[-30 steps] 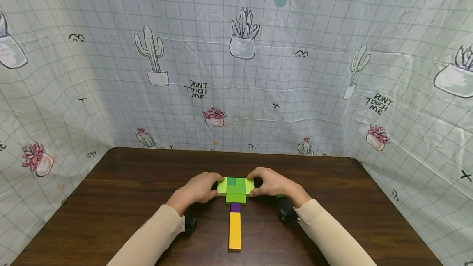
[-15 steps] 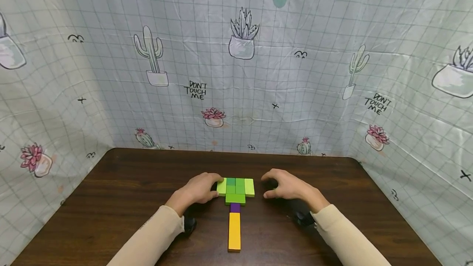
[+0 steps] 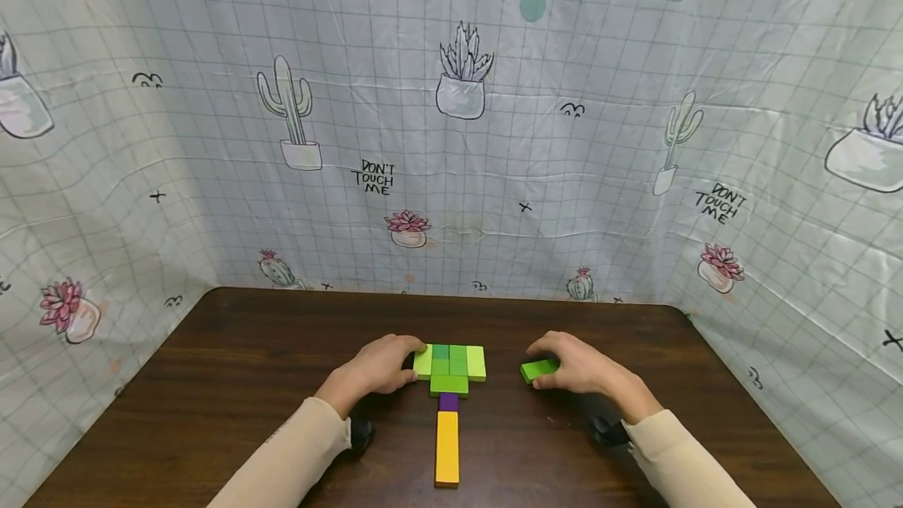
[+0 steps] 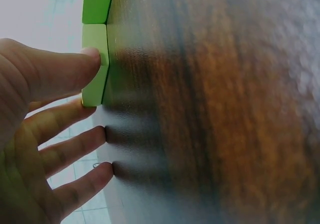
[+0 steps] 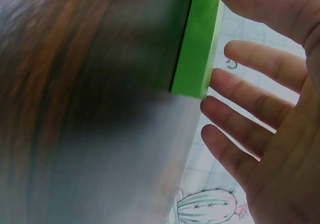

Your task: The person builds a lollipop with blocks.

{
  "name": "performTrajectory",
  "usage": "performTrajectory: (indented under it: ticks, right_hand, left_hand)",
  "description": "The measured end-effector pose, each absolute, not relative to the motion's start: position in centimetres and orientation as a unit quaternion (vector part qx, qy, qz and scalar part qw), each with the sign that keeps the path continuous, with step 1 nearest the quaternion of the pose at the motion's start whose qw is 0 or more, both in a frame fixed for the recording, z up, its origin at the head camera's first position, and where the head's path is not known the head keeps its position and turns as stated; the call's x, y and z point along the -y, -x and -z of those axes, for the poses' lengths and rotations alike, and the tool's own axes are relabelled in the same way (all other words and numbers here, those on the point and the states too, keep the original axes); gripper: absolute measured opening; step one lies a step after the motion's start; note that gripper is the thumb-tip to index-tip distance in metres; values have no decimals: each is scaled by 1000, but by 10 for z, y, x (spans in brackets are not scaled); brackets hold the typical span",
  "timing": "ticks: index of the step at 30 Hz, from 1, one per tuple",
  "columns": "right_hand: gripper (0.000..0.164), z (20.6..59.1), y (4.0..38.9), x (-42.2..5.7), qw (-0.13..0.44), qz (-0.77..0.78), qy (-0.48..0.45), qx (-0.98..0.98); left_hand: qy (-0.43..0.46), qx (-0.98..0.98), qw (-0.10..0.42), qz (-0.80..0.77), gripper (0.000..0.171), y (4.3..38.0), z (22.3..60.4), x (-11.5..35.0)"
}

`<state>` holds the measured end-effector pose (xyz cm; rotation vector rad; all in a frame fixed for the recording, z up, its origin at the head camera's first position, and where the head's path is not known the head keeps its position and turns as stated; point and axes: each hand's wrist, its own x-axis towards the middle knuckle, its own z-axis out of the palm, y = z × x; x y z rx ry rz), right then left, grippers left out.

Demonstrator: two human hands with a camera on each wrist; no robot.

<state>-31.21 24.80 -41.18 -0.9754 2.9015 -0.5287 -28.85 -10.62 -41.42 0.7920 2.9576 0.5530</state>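
In the head view, flat blocks lie joined in a figure on the brown table. My left hand holds the light green block at its left end, thumb on the near side and index finger on the far side. A second light green block sits at the right end. Between them are a dark green block and mid-green blocks, with a wide green block below. My right hand hovers around a separate green block; in the right wrist view its fingers stand spread beside it, not closed on it.
Below the green part, a purple block and a long yellow block run toward me. The dark wooden table ends at a curtain printed with cacti.
My right hand has let go of the right light green block and moved right to the separate green block. My left hand stays at the left light green block.
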Motion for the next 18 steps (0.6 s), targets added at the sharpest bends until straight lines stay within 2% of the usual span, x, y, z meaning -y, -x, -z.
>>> performTrajectory:
  ticks: [7, 18]
  right_hand:
    - [38, 414, 311, -261, -7, 163, 333, -929]
    - [30, 416, 311, -265, -3, 155, 329, -931]
  left_hand:
    - [-259, -950, 12, -174, 46, 289, 413, 106]
    - [-261, -949, 9, -177, 45, 289, 413, 106]
